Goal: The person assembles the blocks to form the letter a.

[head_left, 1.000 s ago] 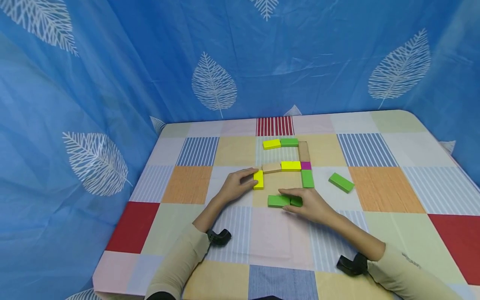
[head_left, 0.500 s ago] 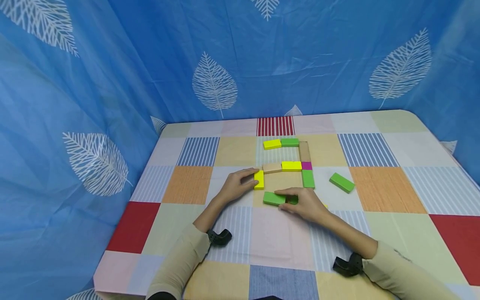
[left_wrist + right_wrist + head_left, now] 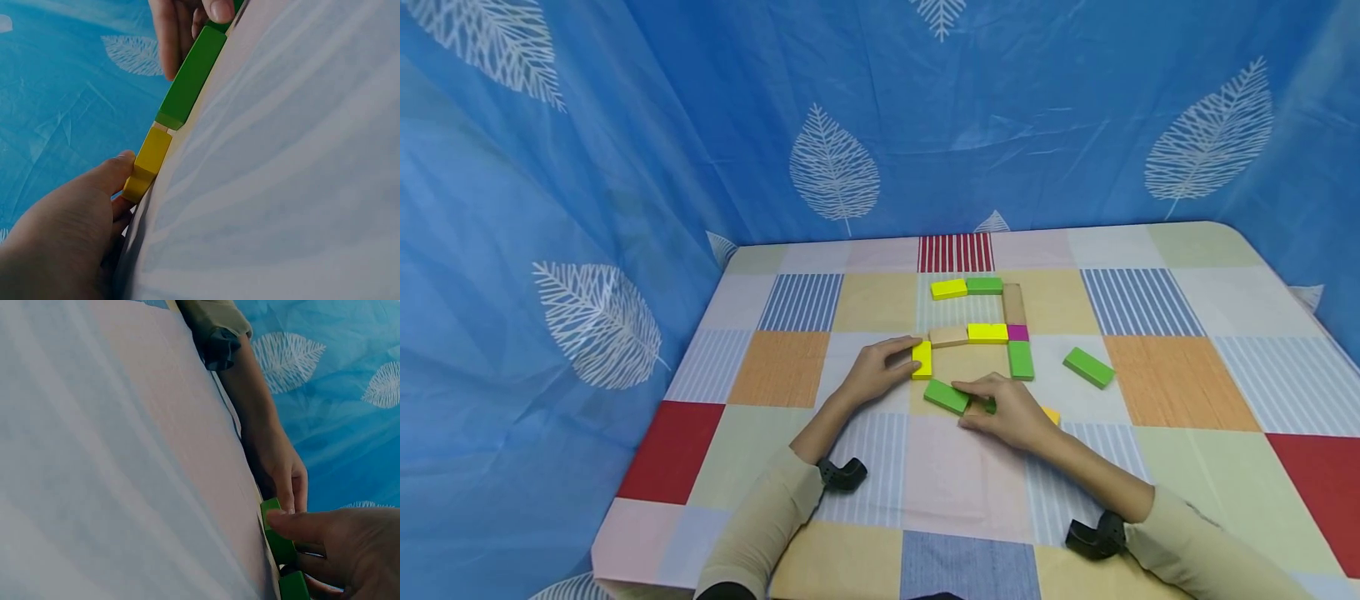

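My left hand (image 3: 880, 368) pinches a yellow block (image 3: 922, 360) between thumb and fingers. Just below that block, a green block (image 3: 947, 397) lies at a slant, its left end close to the yellow one. My right hand (image 3: 1009, 408) has thumb and forefinger at the green block's right end. A second green block (image 3: 294, 587) sits under the right fingers, partly hidden by them. Seen from the left wrist, the yellow block (image 3: 152, 156) and the green block (image 3: 192, 81) lie nearly in line, the right thumb at the far end of the green one.
Beyond the hands, a bent row runs over the cloth: yellow (image 3: 949, 289), green (image 3: 984, 286), plain wood (image 3: 1013, 304), purple (image 3: 1017, 332), green (image 3: 1021, 360), yellow (image 3: 987, 333) and wood (image 3: 948, 337). A loose green block (image 3: 1088, 367) lies right. Another yellow block (image 3: 1051, 415) peeks out behind the right wrist.
The right hand has moved slightly left. With it the slanted green block has shifted left and turned from level to tilted, nearer the yellow block. The left hand keeps its hold.
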Demonstrator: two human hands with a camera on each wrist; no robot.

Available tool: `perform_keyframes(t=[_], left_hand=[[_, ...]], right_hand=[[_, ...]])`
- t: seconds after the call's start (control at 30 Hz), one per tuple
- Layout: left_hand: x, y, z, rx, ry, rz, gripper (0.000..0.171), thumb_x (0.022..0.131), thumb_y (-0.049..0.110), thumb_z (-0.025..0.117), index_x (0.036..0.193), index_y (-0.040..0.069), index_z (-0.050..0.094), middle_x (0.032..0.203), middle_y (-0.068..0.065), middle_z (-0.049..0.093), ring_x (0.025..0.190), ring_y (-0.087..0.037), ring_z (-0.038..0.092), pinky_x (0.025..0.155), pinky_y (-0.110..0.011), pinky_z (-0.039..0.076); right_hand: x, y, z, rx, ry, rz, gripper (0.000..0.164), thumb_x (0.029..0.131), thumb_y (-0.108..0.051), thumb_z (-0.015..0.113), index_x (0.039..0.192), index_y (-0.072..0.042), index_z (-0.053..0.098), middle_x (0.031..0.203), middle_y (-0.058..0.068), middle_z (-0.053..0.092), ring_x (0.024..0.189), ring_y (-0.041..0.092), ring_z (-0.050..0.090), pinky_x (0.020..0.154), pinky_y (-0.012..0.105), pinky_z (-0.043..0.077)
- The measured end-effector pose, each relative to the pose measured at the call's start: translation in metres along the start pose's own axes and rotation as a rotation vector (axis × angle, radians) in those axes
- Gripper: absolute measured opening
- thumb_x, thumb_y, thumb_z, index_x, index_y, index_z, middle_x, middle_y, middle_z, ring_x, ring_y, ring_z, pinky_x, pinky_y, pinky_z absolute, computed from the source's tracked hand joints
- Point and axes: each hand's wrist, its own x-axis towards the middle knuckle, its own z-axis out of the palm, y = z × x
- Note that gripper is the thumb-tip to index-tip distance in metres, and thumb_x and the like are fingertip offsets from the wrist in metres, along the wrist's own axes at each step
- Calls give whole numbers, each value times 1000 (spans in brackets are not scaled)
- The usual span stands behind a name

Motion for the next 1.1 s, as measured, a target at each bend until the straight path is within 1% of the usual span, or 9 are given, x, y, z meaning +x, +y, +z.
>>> perform_keyframes(t=[0.1,0.23,0.43,0.67,0.87,1.1], left_hand=[[0,0,0,1,-1,0,43,87,31,64,128,17,57,129,-2,55,122,-15,47,103,-28,35],[0,0,0,9,-3,2,43,88,32,64,128,17,57,129,-2,55,121,-15,47,103,-28,35],[0,0,-2,3,7,12,43,87,31,64,127,16,58,128,-4,55,121,-17,48,103,-30,35],[0,0,-1,2,7,7,43,87,32,64,127,17,58,128,-3,55,121,-16,47,103,-28,35],[0,0,0,10,12,5,43,87,32,65,127,17,58,128,-3,56,121,-16,48,103,-29,35],[0,-1,1,14,10,5,43,87,32,64,127,17,58,128,-3,55,121,-16,47,103,-29,35]], right_hand=[[-1,3,0,-7,9,-14,45,71,-18,80,113,-10,68,96,1,67,85,13,56,66,27,48],[0,4,2,-14,30,-27,42,72,-19,80,111,-10,69,94,0,68,84,12,56,66,28,49],[0,1,4,-18,60,-38,43,70,-21,81,111,-11,69,93,-1,67,82,11,55,63,26,48],[0,1,5,-32,85,-45,43,69,-24,82,109,-12,70,94,-2,68,83,10,56,63,25,48],[0,1,6,-52,89,-53,43,69,-28,82,108,-13,71,93,-3,68,81,9,54,62,24,46],[1,1,7,-53,89,-76,45,69,-28,82,109,-12,70,91,-2,68,80,7,53,60,23,46]])
